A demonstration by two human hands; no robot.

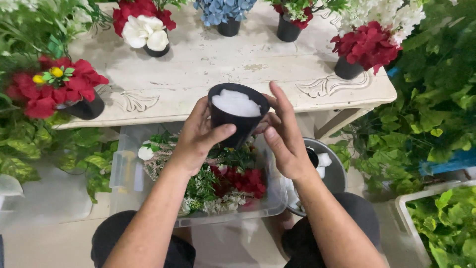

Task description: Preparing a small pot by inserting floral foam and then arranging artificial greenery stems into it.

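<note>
A small black pot (235, 124) filled with white foam (236, 102) is held up between both hands, above a clear plastic bin (124, 168). My left hand (197, 139) wraps its left side, thumb across the front. My right hand (283, 135) cups its right side with fingers spread upward. The bin below holds loose artificial stems, red and white flowers and green sprigs (223, 181).
A worn white table (198, 64) carries several black pots of artificial flowers: red ones (54, 87), red and white (144, 22), blue (223, 10), and red (367, 47). A grey metal bucket (334, 171) stands at right. Green foliage crowds both sides; a white tray of leaves (441, 218) sits lower right.
</note>
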